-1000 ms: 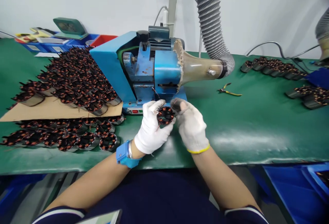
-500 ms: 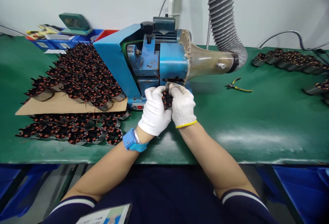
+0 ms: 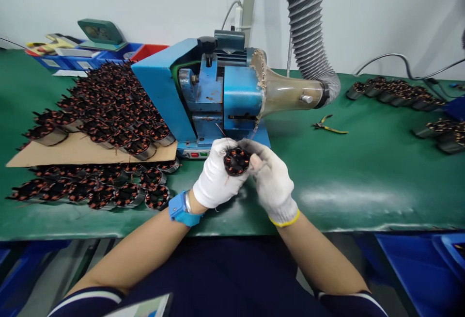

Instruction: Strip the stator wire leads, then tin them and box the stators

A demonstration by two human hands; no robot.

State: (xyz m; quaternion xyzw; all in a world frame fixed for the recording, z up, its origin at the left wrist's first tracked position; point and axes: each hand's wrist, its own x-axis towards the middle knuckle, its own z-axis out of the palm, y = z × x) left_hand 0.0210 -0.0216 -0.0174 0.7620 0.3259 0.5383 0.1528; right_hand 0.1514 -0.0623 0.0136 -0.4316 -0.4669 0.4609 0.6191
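Observation:
Both my hands wear white gloves and hold one round motor stator (image 3: 236,160) wound with copper wire, just in front of the blue machine (image 3: 203,94). My left hand (image 3: 215,179) cups the stator from the left with its fingers wrapped round it. From the right, my right hand (image 3: 272,181) pinches its edge. Thin wire leads stick up from the stator toward a slot in the machine's front. A blue band sits on my left wrist.
Several stators (image 3: 105,108) lie heaped on cardboard (image 3: 72,151) and on the green table (image 3: 363,181) at the left. More stators (image 3: 395,95) lie at the far right. Yellow-handled pliers (image 3: 328,125) lie right of the machine. A grey ribbed hose (image 3: 308,26) joins the machine's clear funnel. Blue bins (image 3: 417,268) stand below.
Half a second ago both hands pressed the stator up against the machine's slot. They have since drawn it back toward me and turned its face upward.

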